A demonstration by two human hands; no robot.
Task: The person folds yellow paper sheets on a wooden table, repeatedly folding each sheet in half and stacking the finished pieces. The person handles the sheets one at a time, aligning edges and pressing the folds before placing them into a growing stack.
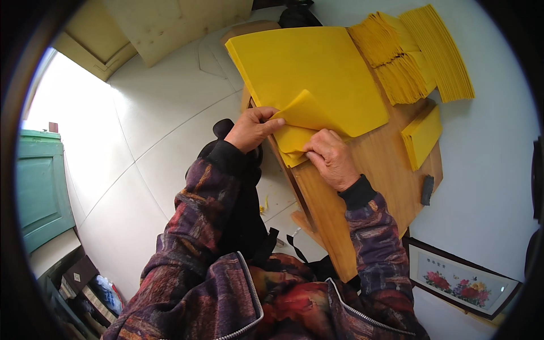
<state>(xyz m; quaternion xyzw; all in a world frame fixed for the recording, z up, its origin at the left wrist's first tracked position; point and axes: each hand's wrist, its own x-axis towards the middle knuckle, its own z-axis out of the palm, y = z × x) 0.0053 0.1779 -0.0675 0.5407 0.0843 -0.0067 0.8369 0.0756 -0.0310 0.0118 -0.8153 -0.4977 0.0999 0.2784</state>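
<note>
The right hand (330, 156), fingers curled nearly closed, pinches the near edge of a bright-yellow, thin, paper-like sheet (304, 110); the left hand (253, 128) grips its folded flap between thumb and fingers. The sheet tops a broad rectangular yellow stack (300, 59) on a brown wooden worktop (377, 170). Farther off are pleated yellow bundles (403, 79).

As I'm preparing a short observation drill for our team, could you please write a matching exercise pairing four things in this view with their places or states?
Column one:
1. Left hand
2. Small dark block
3. Framed flower picture
4. Teal panel

Column two:
A. Far left of the view
B. At the right edge of the wooden table
C. Lower right of the view
D. Holding a yellow sheet

Pairs: 1-D, 2-B, 3-C, 4-A
</note>
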